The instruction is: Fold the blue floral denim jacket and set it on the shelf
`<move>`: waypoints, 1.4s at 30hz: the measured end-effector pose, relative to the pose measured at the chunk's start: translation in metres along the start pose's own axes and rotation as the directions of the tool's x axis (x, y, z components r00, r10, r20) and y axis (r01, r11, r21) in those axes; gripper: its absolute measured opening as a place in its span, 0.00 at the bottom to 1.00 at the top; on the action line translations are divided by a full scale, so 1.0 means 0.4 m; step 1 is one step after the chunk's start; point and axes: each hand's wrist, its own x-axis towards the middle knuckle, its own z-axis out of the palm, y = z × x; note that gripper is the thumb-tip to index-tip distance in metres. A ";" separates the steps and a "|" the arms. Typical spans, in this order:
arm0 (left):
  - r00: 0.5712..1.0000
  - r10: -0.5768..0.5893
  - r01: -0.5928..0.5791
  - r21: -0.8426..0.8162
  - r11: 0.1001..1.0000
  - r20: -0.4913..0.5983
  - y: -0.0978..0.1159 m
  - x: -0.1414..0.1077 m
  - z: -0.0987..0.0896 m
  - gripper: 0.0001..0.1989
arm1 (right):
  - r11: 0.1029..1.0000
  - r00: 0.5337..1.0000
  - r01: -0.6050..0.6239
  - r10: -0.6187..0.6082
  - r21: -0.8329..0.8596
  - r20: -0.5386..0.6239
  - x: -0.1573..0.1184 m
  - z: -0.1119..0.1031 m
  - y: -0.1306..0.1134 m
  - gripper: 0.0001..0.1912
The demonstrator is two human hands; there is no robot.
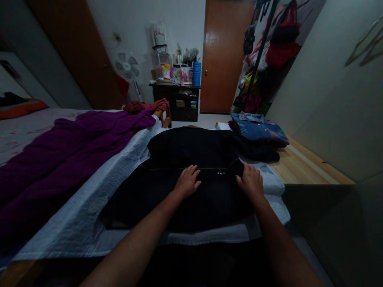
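Observation:
A black jacket [191, 207] lies spread over a white quilted cloth, with a thin tan seam across it and three small pale marks right of the middle. One sleeve [254, 149] stretches to the right. My left hand [188, 182] rests flat on the jacket just below the seam, fingers extended. At the jacket's right edge, my right hand [251, 183] has its thumb and fingers around a fold of the black fabric beside the sleeve. The fingertips of that hand are partly hard to see against the dark cloth.
The white quilted cloth [72, 223] drapes the surface under the jacket. A purple blanket [74, 147] covers the left side. Folded denim clothing [259, 129] sits at the back right by a wooden board [311, 167]. Behind are a fan [127, 65], a dark cabinet [175, 105] and a door [224, 56].

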 end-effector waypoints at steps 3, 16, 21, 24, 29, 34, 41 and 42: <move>0.998 -0.046 0.047 -0.012 0.999 0.052 -0.008 0.009 0.033 0.30 | 0.999 0.988 -0.052 0.050 0.011 0.149 0.008 0.005 0.034 0.32; 0.998 -0.059 0.058 0.028 0.998 0.017 -0.002 -0.001 0.053 0.32 | 0.990 0.986 0.079 -0.061 -0.117 0.153 0.017 -0.068 0.052 0.35; 0.998 -0.058 0.058 0.032 0.998 -0.003 -0.004 -0.003 0.064 0.32 | 0.949 0.953 0.294 -0.300 0.111 0.041 0.063 -0.007 -0.150 0.26; 0.998 -0.056 0.057 0.030 0.998 -0.011 -0.003 -0.005 0.063 0.33 | 0.931 0.947 0.303 -0.318 0.204 0.042 0.088 0.089 -0.238 0.26; 0.998 -0.059 0.060 0.009 0.998 -0.033 -0.004 -0.009 0.069 0.33 | 0.973 0.963 0.201 -0.218 0.116 0.160 0.080 0.224 -0.224 0.26; 0.997 -0.047 0.047 0.004 0.999 -0.054 -0.004 -0.011 0.070 0.33 | 0.982 0.952 0.183 -0.188 0.045 0.243 0.086 0.228 -0.186 0.29; 0.997 -0.065 0.061 -0.072 0.996 -0.050 -0.003 -0.014 0.061 0.32 | 0.972 0.907 0.193 -0.229 0.135 0.353 0.222 0.188 -0.297 0.21; 0.996 -0.068 0.062 -0.102 0.993 -0.055 -0.005 -0.014 0.061 0.32 | 0.964 0.908 0.215 -0.257 0.156 0.330 0.244 0.192 -0.323 0.22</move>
